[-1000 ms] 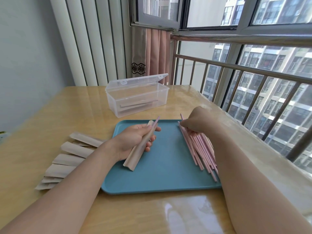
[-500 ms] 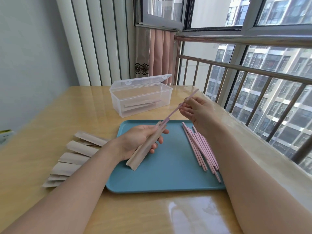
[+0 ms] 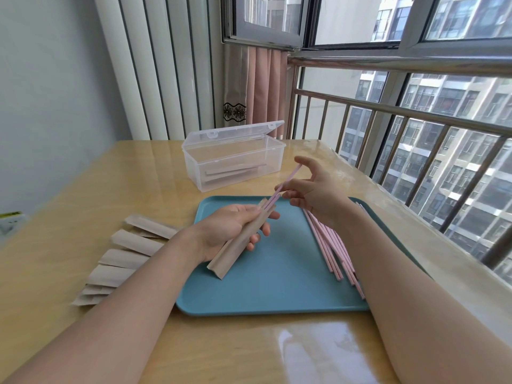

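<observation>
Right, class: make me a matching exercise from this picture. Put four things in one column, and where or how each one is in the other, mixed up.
Things
1 clear box
2 loose pink straws
3 flat paper sleeves
4 single pink straw

Place or state
A on the blue tray, right side
B on the table, left of the tray
C lid open, beyond the tray
D partly inside the held sleeve that the left hand grips

Pairs: 1-C, 2-A, 3-B, 4-D

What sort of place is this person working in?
Probably an enclosed balcony in a high-rise flat: a metal railing lines the windows, apartment blocks fill the view outside, and a wooden table stands against it.
</observation>
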A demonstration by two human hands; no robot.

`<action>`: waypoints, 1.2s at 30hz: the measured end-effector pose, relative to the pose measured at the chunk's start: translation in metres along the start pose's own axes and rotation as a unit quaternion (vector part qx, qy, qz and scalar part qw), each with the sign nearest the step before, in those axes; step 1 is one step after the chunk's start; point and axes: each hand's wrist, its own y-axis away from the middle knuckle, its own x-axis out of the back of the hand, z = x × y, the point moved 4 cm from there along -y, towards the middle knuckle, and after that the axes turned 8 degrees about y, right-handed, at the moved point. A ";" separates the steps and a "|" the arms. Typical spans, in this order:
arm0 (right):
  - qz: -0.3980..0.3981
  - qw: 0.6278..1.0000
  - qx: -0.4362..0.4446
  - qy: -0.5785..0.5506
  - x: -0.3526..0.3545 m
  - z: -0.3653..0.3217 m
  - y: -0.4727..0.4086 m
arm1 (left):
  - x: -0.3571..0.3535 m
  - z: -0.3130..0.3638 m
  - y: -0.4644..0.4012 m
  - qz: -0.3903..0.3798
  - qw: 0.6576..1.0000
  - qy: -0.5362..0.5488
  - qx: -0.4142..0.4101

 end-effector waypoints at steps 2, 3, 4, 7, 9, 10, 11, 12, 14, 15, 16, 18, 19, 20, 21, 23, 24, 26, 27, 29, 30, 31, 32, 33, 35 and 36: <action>-0.004 1.000 0.009 0.021 -0.003 0.000 -0.001 | 0.002 0.000 0.000 0.009 1.000 0.009 -0.002; -0.012 1.000 0.011 0.023 -0.004 0.000 0.000 | 0.003 0.000 -0.001 0.016 1.000 0.015 -0.002; -0.023 0.999 0.010 0.021 -0.005 0.000 0.001 | 0.003 0.000 -0.002 0.022 1.000 0.022 -0.003; -0.063 0.997 0.002 0.038 -0.011 0.000 0.004 | 0.004 -0.001 -0.004 0.034 0.999 0.040 -0.005; -0.088 0.994 -0.001 0.064 -0.016 0.001 0.006 | 0.006 -0.001 -0.005 0.038 0.998 0.050 -0.007; -0.096 0.993 -0.003 0.071 -0.018 0.002 0.006 | 0.006 -0.001 -0.005 0.039 0.998 0.054 -0.008; -0.101 0.992 -0.006 0.075 -0.019 0.003 0.006 | 0.006 -0.001 -0.005 0.039 0.998 0.056 -0.010; -0.104 0.992 -0.007 0.078 -0.021 0.003 0.007 | 0.006 0.000 -0.005 0.040 0.998 0.057 -0.010; -0.105 0.991 -0.004 0.078 -0.024 0.004 0.008 | 0.006 0.001 -0.004 0.039 0.997 0.062 -0.012; -0.104 0.991 -0.001 0.079 -0.024 0.004 0.008 | 0.006 0.001 -0.004 0.038 0.997 0.063 -0.013; -0.104 0.991 0.002 0.085 -0.025 0.004 0.008 | 0.006 0.001 -0.004 0.039 0.997 0.061 -0.013; -0.102 0.989 0.009 0.108 -0.026 0.004 0.008 | 0.007 0.002 -0.004 0.038 0.997 0.058 -0.015; -0.102 0.988 0.012 0.119 -0.027 0.004 0.008 | 0.007 0.003 -0.003 0.037 0.997 0.061 -0.016; -0.103 0.987 0.017 0.123 -0.030 0.003 0.009 | 0.007 0.004 -0.002 0.036 0.997 0.066 -0.016; -0.101 0.988 0.024 0.117 -0.032 0.002 0.009 | 0.006 0.006 0.000 0.033 0.997 0.072 -0.014; -0.083 0.993 0.030 0.077 -0.033 -0.001 0.009 | 0.008 0.013 0.005 0.032 0.996 0.082 -0.012; -0.063 0.997 0.024 0.041 -0.030 -0.004 0.009 | 0.012 0.018 0.007 0.036 0.996 0.077 -0.012; 0.002 0.999 -0.001 -0.046 -0.017 -0.012 -0.001 | 0.029 0.032 0.010 0.090 0.994 0.055 -0.034; 0.041 0.995 -0.017 -0.087 -0.011 -0.018 -0.012 | 0.045 0.042 0.011 0.142 0.987 0.052 -0.057; 0.106 0.983 -0.038 -0.146 0.002 -0.027 -0.037 | 0.077 0.061 0.015 0.252 0.962 0.042 -0.095; 0.129 0.978 -0.042 -0.156 0.006 -0.034 -0.051 | 0.093 0.070 0.017 0.297 0.948 0.008 -0.111; 0.142 0.977 -0.047 -0.155 0.006 -0.040 -0.065 | 0.110 0.077 0.020 0.330 0.934 -0.046 -0.125; 0.146 0.976 -0.054 -0.151 0.003 -0.046 -0.078 | 0.123 0.081 0.021 0.348 0.922 -0.106 -0.133; 0.145 0.976 -0.066 -0.148 -0.002 -0.050 -0.089 | 0.135 0.082 0.022 0.355 0.910 -0.167 -0.133; 0.148 0.974 -0.096 -0.143 -0.017 -0.055 -0.104 | 0.151 0.075 0.028 0.362 0.890 -0.254 -0.115; 0.148 0.974 -0.103 -0.134 -0.025 -0.055 -0.111 | 0.159 0.068 0.032 0.369 0.881 -0.276 -0.109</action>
